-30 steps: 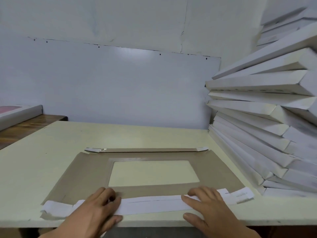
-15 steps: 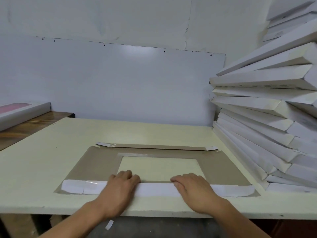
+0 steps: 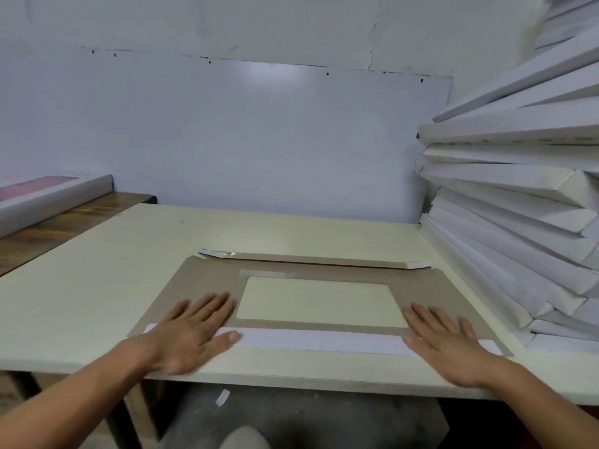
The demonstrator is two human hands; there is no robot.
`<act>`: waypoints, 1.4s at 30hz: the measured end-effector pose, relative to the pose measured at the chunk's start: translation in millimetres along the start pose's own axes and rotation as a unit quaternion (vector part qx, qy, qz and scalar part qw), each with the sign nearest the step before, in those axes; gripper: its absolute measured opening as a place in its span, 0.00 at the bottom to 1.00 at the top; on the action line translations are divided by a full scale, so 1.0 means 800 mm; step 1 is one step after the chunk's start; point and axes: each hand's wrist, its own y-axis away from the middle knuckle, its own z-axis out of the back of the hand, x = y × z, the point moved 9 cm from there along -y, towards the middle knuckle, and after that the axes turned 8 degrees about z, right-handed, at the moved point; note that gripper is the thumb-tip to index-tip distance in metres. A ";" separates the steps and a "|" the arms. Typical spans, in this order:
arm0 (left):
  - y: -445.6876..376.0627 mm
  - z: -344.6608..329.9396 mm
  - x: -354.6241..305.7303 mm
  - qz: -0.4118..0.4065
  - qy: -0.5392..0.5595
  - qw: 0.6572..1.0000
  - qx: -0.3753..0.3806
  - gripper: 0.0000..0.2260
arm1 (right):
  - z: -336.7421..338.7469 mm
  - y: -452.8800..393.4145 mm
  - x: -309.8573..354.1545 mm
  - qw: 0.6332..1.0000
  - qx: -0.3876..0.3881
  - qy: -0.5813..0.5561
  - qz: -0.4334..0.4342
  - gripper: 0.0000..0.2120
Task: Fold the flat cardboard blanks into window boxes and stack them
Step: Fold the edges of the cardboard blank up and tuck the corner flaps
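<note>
A flat brown cardboard blank (image 3: 431, 293) with a rectangular window cut-out lies on the cream table (image 3: 97, 286). Its near flap (image 3: 317, 341), white side up, is folded flat onto the blank. The far flap (image 3: 311, 259) is folded over too. My left hand (image 3: 194, 332) presses flat on the left end of the near flap, fingers straight. My right hand (image 3: 444, 345) presses flat on the right end, fingers spread. A tall leaning stack of finished white boxes (image 3: 518, 202) fills the right side of the table.
A white box with a pink inside (image 3: 48, 196) sits on a wooden bench (image 3: 64, 225) at the left. A white board leans against the back wall (image 3: 259, 140). A paper scrap (image 3: 223, 397) lies on the floor under the table edge.
The near flap has gone from raised to folded flat on the blank. Both hands slid apart from the middle of the flap to its two ends.
</note>
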 end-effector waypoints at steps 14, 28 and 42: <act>0.048 0.012 -0.144 -0.055 0.056 0.983 -0.164 0.32 | 0.057 0.014 0.123 0.983 0.045 -0.029 0.173 0.13; 0.086 0.025 -0.169 -0.052 -0.019 0.974 -0.218 0.30 | 0.059 -0.046 0.205 0.892 -0.007 -0.426 0.153 0.16; 0.100 -0.005 -0.168 -0.014 0.164 0.837 -0.522 0.21 | 0.058 -0.008 0.023 0.886 -0.333 -0.318 -0.058 0.11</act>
